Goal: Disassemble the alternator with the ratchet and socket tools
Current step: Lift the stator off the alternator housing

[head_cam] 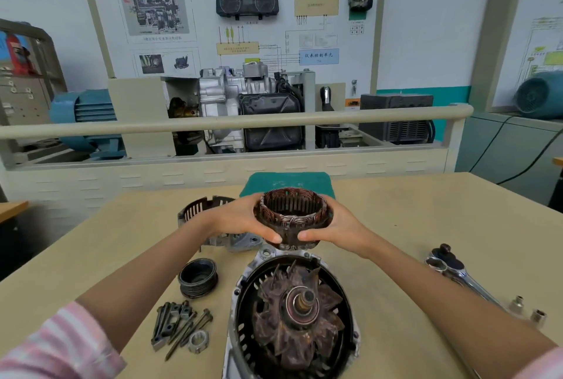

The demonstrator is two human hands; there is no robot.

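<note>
I hold the rusty copper-wound stator ring (pixel 293 216) above the table between both hands. My left hand (pixel 243 220) grips its left side and my right hand (pixel 338 226) grips its right side, thumbs on the near face. Below it lies the alternator's front housing (pixel 243 311) with the rusty rotor and fan (pixel 300 311) standing in it, shaft pointing up. The rear housing (pixel 198 211) lies behind my left wrist. At the right lies the chrome ratchet (pixel 457 272), with two small sockets (pixel 527 310) near its handle.
A black pulley (pixel 198 277) sits left of the front housing. Several long bolts, small brackets and a nut (pixel 179 328) lie in a pile at the front left. A green cloth (pixel 289 182) lies at the table's far edge. A training rig stands behind the table.
</note>
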